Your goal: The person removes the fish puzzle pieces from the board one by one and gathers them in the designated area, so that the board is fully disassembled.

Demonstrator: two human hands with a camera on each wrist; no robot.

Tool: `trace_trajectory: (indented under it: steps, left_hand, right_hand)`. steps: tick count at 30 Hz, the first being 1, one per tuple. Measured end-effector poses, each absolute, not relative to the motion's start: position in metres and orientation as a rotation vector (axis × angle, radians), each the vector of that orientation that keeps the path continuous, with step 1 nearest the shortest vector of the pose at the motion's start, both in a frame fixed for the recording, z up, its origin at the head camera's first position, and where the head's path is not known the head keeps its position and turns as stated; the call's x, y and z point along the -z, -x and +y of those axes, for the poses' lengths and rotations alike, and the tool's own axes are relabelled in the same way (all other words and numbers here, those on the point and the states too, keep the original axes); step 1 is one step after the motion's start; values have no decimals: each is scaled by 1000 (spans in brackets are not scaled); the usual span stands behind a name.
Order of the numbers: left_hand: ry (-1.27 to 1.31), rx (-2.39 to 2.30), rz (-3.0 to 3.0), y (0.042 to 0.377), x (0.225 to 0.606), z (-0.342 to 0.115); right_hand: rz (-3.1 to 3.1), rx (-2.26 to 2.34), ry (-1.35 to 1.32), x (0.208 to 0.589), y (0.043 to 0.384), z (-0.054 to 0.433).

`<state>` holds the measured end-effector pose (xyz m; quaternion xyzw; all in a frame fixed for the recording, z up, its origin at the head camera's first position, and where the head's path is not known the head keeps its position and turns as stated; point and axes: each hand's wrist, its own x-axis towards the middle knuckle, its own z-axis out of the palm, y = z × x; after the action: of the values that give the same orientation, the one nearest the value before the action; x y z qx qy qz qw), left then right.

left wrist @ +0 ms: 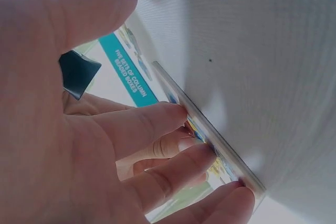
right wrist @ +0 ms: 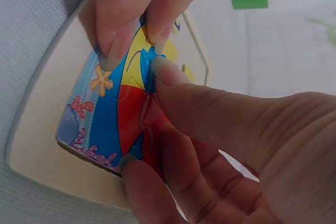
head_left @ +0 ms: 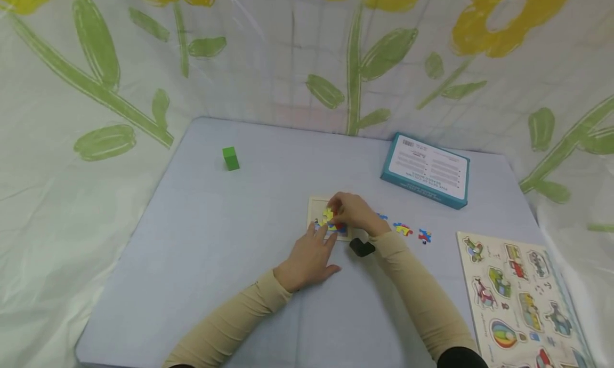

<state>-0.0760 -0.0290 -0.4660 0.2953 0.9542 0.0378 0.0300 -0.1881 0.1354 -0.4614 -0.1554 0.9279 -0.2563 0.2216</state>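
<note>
A small wooden puzzle board lies near the middle of the table, part of its picture filled with jigsaw pieces. My left hand rests its outstretched fingertips on the pieces along the near side, thumb held apart. From the right, my right hand reaches over the board and pinches a red jigsaw piece between thumb and curled fingers. In the right wrist view, blue pieces with a starfish and coral fill one corner, beside red and yellow ones. My fingers hide much of the picture.
Loose jigsaw pieces lie right of the board. Farther back sits a teal-edged box, with a green block at the back left. A larger picture puzzle board occupies the right side. A flower-painted curtain hangs behind the table.
</note>
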Motion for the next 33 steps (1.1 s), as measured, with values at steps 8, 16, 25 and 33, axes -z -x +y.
trace_trajectory:
  steps: [8,16,25,33]
  left_hand:
    - [-925,-95,2939,75,469,-28]
    - [-979,-79,3022,74,477,-29]
    - [-972,-108,2987,74,475,-28]
    - [-956,-115,3004,73,472,-29]
  right_hand:
    - [2554,726,426,461,185,135]
    - [2554,849,428,458,175,135]
    - [2596,897,440,467,172,143]
    - [2554,1071,412,461,172,154]
